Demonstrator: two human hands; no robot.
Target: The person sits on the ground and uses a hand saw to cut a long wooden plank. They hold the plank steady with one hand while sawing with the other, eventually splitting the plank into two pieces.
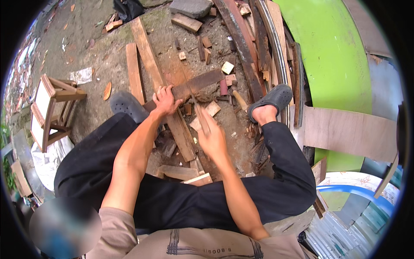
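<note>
A dark brown wooden board [211, 80] lies crosswise over a long plank [147, 56] on the ground in front of me. My left hand [164, 102] bears down on the board where the two cross, its fingers curled over the edge. In my right hand [211, 138] is the handle of what looks like a handsaw [193, 96], its thin blade seen almost edge-on. The blade meets the board to the right of my left hand and points away from me. Reddish sawdust [176, 77] covers the ground beyond the board.
Small wood offcuts [227, 67] and a tool with a pale wooden handle [239, 100] lie to the right. Long timbers [246, 52] stretch beside a green panel [330, 52]. At left stands a small wooden frame [54, 110]. My feet, in dark clogs [276, 100], flank the work.
</note>
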